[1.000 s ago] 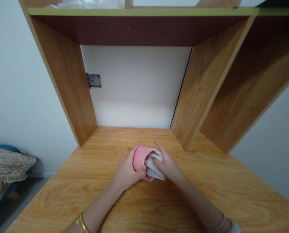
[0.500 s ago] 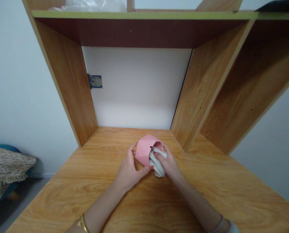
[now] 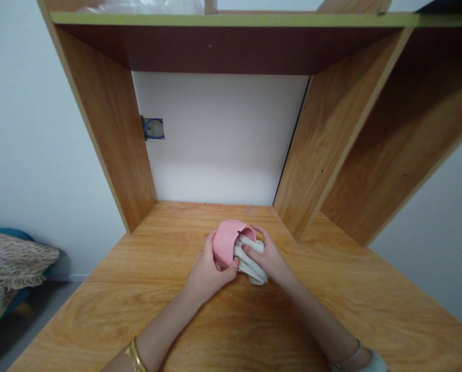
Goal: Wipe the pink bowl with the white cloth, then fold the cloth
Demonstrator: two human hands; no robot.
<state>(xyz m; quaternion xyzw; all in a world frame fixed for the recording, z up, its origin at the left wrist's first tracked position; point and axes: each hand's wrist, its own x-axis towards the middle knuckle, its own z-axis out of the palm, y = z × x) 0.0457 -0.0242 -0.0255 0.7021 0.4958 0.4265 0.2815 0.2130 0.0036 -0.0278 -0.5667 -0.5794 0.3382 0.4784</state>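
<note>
Pink container is probably light, stiff, kinda slick; left fingers clamp its wall, best grip imo. Soft cloth's pinched between right fingers.

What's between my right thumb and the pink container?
The head view shows a white cloth there, bunched in the right hand at the opening of the pink container.

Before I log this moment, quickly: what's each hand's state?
Left hand: holding the pink container.
Right hand: holding the white cloth at the container's opening.
</note>
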